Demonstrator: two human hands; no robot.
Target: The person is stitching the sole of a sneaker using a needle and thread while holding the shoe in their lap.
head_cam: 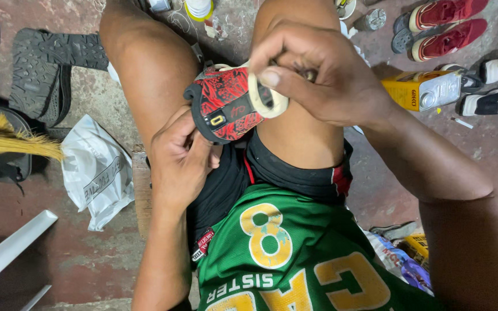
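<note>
A red and black patterned shoe [226, 102] rests between my knees, heel toward me. My left hand [181, 155] grips it from below at the heel. My right hand [312, 72] is closed over the shoe's upper edge, thumb and fingers pinching a pale strip or ring of cream material [267, 95] at the opening. What lies under the right palm is hidden.
A yellow and silver metal can [427, 90] stands to the right, with red shoes [445, 26] and black-and-white shoes [494, 86] beyond it. A black rubber sole [47, 69], a yellow brush [12, 141] and a white plastic bag [96, 173] lie on the left floor.
</note>
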